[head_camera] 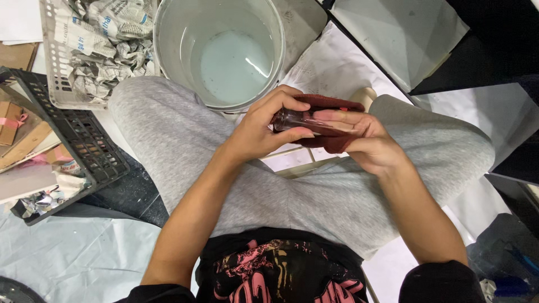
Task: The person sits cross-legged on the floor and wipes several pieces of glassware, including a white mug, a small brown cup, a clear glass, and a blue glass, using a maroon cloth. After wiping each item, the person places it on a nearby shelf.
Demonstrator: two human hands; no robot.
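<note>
Above my lap, my left hand (264, 130) grips one end of a small clear glass (293, 119) lying on its side. My right hand (368, 143) cradles the glass inside a dark red cloth (325, 104), fingers stretched along it. Most of the glass is hidden between my fingers and the cloth. My legs in grey trousers are crossed beneath the hands.
A white bucket (168, 56) of cloudy water stands just beyond my knees. A white basket (53, 67) of crumpled newspaper sits at the far left, a black crate (84, 140) beside it. White sheets cover the floor; dark panels lie at the right.
</note>
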